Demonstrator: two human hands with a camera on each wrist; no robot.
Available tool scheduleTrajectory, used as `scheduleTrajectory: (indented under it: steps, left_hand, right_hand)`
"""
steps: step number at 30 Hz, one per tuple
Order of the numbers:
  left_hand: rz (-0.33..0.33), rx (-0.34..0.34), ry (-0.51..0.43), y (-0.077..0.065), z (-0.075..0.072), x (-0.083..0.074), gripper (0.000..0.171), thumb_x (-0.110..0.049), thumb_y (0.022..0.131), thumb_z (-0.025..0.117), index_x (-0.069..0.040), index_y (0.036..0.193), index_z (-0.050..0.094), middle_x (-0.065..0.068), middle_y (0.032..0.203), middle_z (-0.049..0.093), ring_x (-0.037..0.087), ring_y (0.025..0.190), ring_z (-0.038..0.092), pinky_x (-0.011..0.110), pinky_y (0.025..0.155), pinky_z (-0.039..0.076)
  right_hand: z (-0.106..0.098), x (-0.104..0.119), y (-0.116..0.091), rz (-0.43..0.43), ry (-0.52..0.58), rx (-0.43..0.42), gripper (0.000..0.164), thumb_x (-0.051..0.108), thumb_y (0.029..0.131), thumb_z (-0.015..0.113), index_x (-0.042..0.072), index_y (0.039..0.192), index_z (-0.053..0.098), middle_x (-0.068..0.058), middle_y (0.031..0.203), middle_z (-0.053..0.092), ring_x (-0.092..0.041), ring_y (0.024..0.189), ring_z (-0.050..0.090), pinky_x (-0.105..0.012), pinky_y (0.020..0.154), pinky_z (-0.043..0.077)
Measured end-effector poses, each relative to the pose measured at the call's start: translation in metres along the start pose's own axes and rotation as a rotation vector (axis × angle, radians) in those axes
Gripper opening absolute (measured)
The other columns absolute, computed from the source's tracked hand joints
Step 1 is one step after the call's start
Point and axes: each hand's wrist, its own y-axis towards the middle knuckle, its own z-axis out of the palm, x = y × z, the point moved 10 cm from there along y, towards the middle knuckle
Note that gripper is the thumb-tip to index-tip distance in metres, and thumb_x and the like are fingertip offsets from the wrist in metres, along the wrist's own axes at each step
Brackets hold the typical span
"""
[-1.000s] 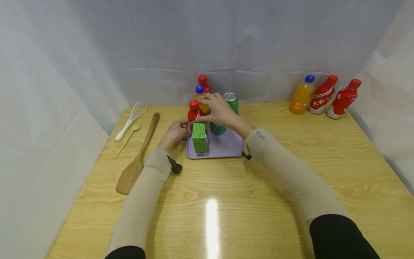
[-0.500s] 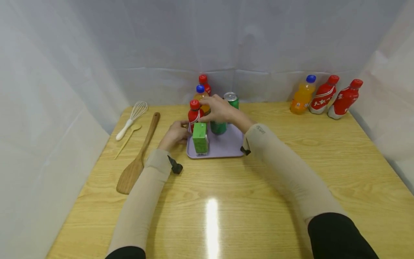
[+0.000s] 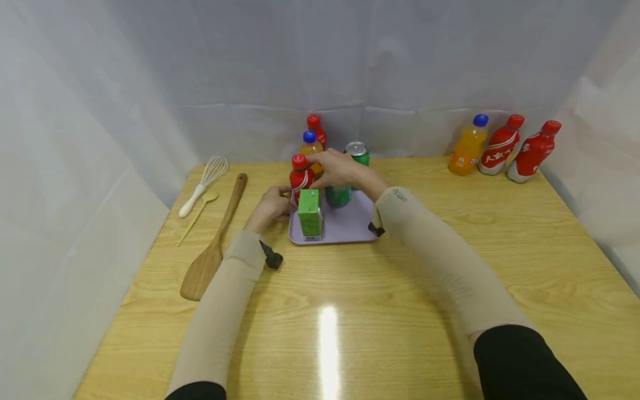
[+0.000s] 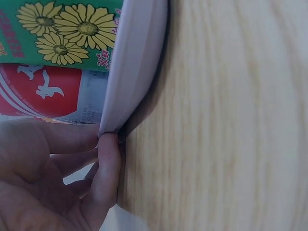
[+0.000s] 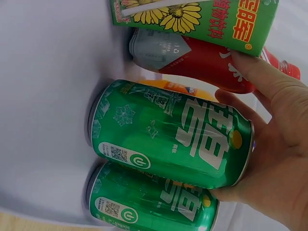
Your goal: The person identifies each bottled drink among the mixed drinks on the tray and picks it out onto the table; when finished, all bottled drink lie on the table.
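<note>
My left hand point(image 3: 272, 208) pinches the left rim of a lilac tray point(image 3: 350, 225); its thumb and fingers meet at the edge in the left wrist view. My right hand point(image 3: 342, 169) reaches over the tray, thumb and forefinger at the upper part of a red-capped bottle point(image 3: 300, 178). A green drink carton point(image 3: 310, 214) stands in front of that bottle, and an orange bottle point(image 3: 310, 147) behind it. Beneath the right palm is a green can point(image 5: 168, 134), with a second green can point(image 5: 149, 202) beside it. Another red bottle point(image 3: 315, 126) stands at the back.
On the left lie a whisk point(image 3: 205, 183), a small yellow spoon point(image 3: 197, 216) and a wooden spatula point(image 3: 212, 250). Farther right, an orange bottle point(image 3: 468, 147) and two red bottles point(image 3: 497, 147) stand near the white back curtain point(image 3: 410, 72).
The right hand and forearm have shifted very slightly, and the front red bottle's cap sits a touch farther left. The left hand keeps its place at the tray rim.
</note>
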Motion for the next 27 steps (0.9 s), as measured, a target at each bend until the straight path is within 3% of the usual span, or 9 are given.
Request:
scheduleTrajectory:
  steps: [8, 17, 22, 27]
  left_hand:
    - [0.01, -0.003, 0.003, 0.001, -0.001, 0.001, 0.07, 0.005, 0.096, 0.056, -0.007, 0.163, 0.039, 0.026, 0.144, 0.058, 0.029, 0.109, 0.067, 0.034, 0.088, 0.067]
    - [0.022, 0.001, -0.014, 0.001, -0.001, 0.002, 0.071, 0.006, 0.095, 0.055, -0.006, 0.162, 0.039, 0.028, 0.141, 0.062, 0.029, 0.111, 0.067, 0.041, 0.096, 0.065]
    - [0.026, 0.001, 0.001, 0.003, -0.001, 0.002, 0.069, 0.006, 0.095, 0.055, -0.006, 0.162, 0.04, 0.027, 0.143, 0.06, 0.029, 0.111, 0.067, 0.037, 0.093, 0.066]
    - [0.022, -0.01, -0.002, 0.001, -0.003, 0.002, 0.069, 0.006, 0.094, 0.057, -0.006, 0.161, 0.043, 0.027, 0.141, 0.061, 0.028, 0.105, 0.069, 0.038, 0.091, 0.067]
  right_hand:
    - [-0.002, -0.002, 0.0, -0.013, 0.029, -0.042, 0.075, 0.036, 0.092, 0.083, 0.027, 0.159, 0.049, -0.004, 0.156, 0.057, -0.03, 0.143, 0.047, -0.053, 0.115, 0.043]
    - [-0.014, 0.002, -0.005, -0.092, 0.071, -0.113, 0.078, 0.039, 0.089, 0.085, 0.025, 0.157, 0.051, -0.004, 0.158, 0.057, -0.032, 0.142, 0.054, -0.05, 0.117, 0.047]
    - [-0.021, 0.008, -0.01, -0.141, 0.141, -0.143, 0.073, 0.035, 0.09, 0.085, 0.024, 0.155, 0.054, -0.001, 0.157, 0.058, -0.027, 0.142, 0.055, -0.046, 0.121, 0.046]
    - [-0.028, 0.015, -0.014, -0.156, 0.232, -0.163, 0.069, 0.031, 0.09, 0.085, 0.019, 0.153, 0.056, -0.006, 0.144, 0.068, -0.027, 0.131, 0.064, -0.045, 0.116, 0.052]
